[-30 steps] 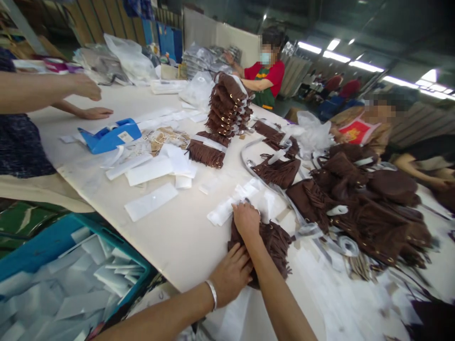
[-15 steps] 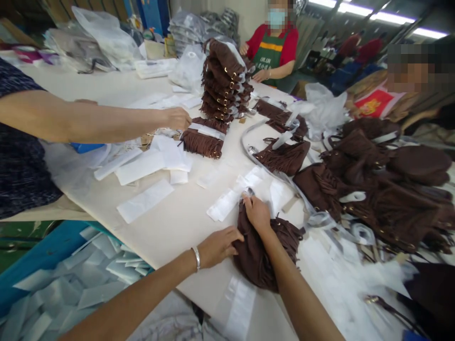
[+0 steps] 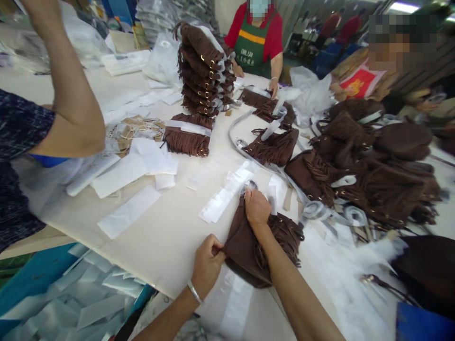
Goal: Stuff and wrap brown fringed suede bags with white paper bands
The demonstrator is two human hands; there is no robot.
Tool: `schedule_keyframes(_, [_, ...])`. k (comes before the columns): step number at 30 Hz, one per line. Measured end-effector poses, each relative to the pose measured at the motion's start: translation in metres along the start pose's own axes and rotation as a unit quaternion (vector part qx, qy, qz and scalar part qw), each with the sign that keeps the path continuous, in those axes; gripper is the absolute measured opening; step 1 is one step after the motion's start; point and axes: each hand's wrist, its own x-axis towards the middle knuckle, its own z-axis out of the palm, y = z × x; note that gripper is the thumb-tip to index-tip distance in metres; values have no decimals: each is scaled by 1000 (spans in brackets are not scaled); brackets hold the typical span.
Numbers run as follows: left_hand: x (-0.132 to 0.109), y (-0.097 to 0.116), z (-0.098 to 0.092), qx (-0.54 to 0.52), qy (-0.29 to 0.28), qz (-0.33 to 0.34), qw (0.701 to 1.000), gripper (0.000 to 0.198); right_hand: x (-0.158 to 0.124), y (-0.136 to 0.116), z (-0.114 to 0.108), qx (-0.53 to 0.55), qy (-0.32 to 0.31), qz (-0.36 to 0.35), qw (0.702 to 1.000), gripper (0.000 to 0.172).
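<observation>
Head view: the left hand point(image 3: 206, 265) pinches one edge of a brown bag point(image 3: 242, 237); the right hand point(image 3: 258, 208) grips its top, white strips point(image 3: 224, 195) just beside those fingers.

A pale table carries the load point(image 3: 177, 208). By its near edge lies a dark brown fringed handbag point(image 3: 241, 237), with glossy white strips point(image 3: 227, 192) just beyond. Toward the left edge, overlapping white sheets point(image 3: 122, 177) lie beside a tangle of strung tags point(image 3: 142, 127). A stack of fringed bags point(image 3: 199, 68) stands toward the far edge; a heap of brown bags point(image 3: 384, 182) covers the right side.
</observation>
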Motion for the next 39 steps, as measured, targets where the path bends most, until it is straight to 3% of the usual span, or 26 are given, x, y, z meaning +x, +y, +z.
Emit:
schedule_keyframes(2, [1,1,-4,71,-26,50,996,3,1,-2,-1,2,-5,10,1000,59])
schedule_keyframes(3, [2,4,-8,125,-41,104,986,13,1,-3,-3,3,-15,19,1000,58])
schedule_keyframes(5, [4,13,-14,244,-71,235,938,34,2,-4,-7,6,-40,31,999,57])
schedule_keyframes(7, [6,21,-18,346,-90,336,872,50,4,-5,-12,11,-63,33,997,55])
schedule_keyframes(9, [11,24,-19,414,-102,381,820,54,6,-5,-18,15,-76,22,997,52])
schedule_keyframes(12, [19,22,-16,455,-109,396,790,49,10,-2,-31,21,-93,-6,995,47])
schedule_keyframes(15, [21,14,-14,430,-88,395,807,45,16,2,-44,8,-113,-45,993,48])
schedule_keyframes(18, [15,8,-15,347,-50,366,862,47,21,5,-48,-23,-118,-83,989,51])
schedule_keyframes(22, [11,2,-14,203,-15,303,931,52,23,3,-37,-8,-117,-102,988,52])
schedule_keyframes(26, [17,-3,-9,149,-6,270,951,48,24,-4,-39,17,-125,-122,984,42])
schedule_keyframes(30, [23,-4,-9,146,-16,287,947,46,0,10,-81,43,-94,-205,973,30])
schedule_keyframes(33, [25,-3,-11,129,-12,279,952,44,-56,49,-122,148,19,-253,956,25])
schedule_keyframes(34, [25,-3,-12,122,-13,274,954,43,-81,65,-132,186,56,-219,956,24])
schedule_keyframes(36, [26,-3,-13,114,-21,265,957,43,-134,94,-140,227,100,-72,966,27])
schedule_keyframes(39, [27,-2,-15,113,-42,254,960,42,-200,109,-123,242,45,119,962,61])
